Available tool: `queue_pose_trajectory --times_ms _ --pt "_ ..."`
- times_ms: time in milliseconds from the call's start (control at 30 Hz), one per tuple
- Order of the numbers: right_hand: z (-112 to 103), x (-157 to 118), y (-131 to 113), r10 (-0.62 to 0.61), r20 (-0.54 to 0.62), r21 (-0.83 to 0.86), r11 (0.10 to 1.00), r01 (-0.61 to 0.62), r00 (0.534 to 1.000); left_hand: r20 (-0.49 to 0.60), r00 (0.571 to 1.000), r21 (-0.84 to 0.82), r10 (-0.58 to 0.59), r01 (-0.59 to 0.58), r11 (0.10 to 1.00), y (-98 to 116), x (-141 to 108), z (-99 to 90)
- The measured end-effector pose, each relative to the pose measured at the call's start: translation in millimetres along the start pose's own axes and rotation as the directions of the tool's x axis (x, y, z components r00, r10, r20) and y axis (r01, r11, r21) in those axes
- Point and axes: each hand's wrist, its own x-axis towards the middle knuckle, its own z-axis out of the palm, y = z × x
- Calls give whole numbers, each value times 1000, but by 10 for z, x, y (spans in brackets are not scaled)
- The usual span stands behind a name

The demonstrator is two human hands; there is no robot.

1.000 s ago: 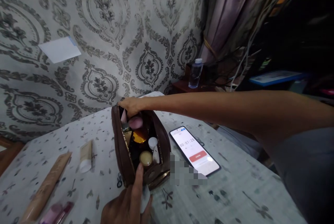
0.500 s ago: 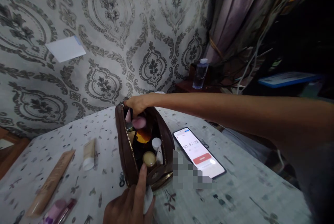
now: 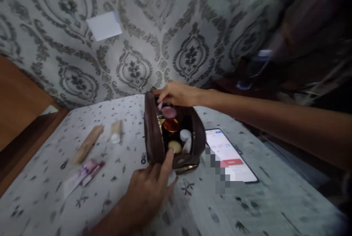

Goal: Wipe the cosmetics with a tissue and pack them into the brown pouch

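Note:
A brown zippered bag (image 3: 153, 133) stands unzipped on the patterned cloth. Inside are a round pink item (image 3: 169, 112), an amber item (image 3: 171, 125), a white-capped container (image 3: 185, 135) and a pale yellow round lid (image 3: 175, 147). My right hand (image 3: 176, 93) reaches over the bag's far end, fingers pinched beside a small pink piece; what they hold is partly hidden. At the near end, my left hand (image 3: 150, 186) grips the bag's edge, its index fingertip over the rim against the yellow lid and its thumb outside.
To the left lie a long beige tube (image 3: 88, 145), a small cream tube (image 3: 116, 131) and pink-purple tubes (image 3: 82, 173). Right of the bag lies a lit phone (image 3: 233, 155). A clear bottle (image 3: 254, 69) stands at the back right, near the patterned wall.
The view has shifted, so bag and tubes appear farther right and higher. My right fingers have drawn in from the far rim to the small pink piece. My left hand stays at the near end.

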Motion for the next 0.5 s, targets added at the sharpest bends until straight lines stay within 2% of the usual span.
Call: queue_pose_trajectory --times_ms 133,233,300,367,433,500 --pt "63 11 52 -3 -38 -38 999 2 999 58 998 -20 -29 30 999 2 18 -60" --pt "102 -1 53 -25 -42 -24 999 24 999 44 998 -107 -51 55 993 -50 -12 -138" --pt "106 -25 38 -17 -78 -6 1000 17 997 7 997 -174 -78 78 982 -144 -66 -211" --pt "79 -78 -13 12 -147 15 1000 -10 989 13 987 -249 -160 158 955 -310 -141 -281" --pt "33 -178 -133 51 -244 25 999 -46 969 93 944 -309 -318 331 892 -555 -220 -323" --pt "4 -330 -337 94 -360 35 996 -87 928 179 841 -258 -510 540 801 -858 -290 -324"
